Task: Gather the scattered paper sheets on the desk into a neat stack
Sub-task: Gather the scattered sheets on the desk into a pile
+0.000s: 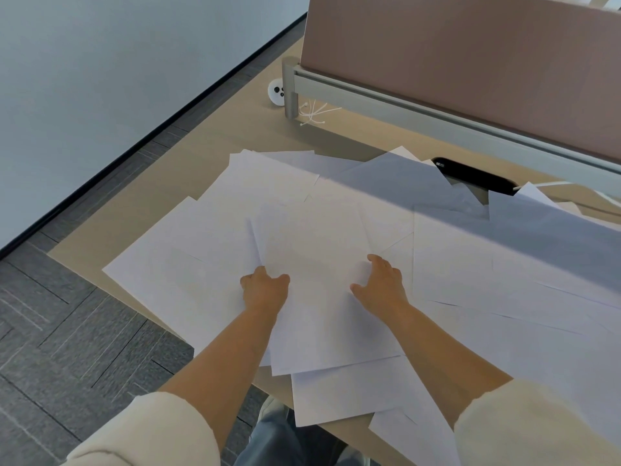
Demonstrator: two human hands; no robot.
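Several white paper sheets (pixel 215 230) lie scattered and overlapping across the light wooden desk (pixel 235 129). A small bundle of sheets (pixel 319 264) sits in the middle, slightly fanned. My left hand (pixel 263 289) grips the bundle's left edge, thumb on top. My right hand (pixel 381 280) holds its right edge, fingers curled over the paper. More sheets (pixel 504 264) spread to the right, partly in shadow, and some (pixel 342 395) hang over the desk's near edge.
A brown partition panel (pixel 470 45) on a grey metal rail (pixel 437 105) bounds the desk's far side. A white round object (pixel 276 92) and white cable ties (pixel 314 112) lie by the rail post. A black cable slot (pixel 477 176) shows behind the papers. Grey carpet (pixel 67 331) lies left.
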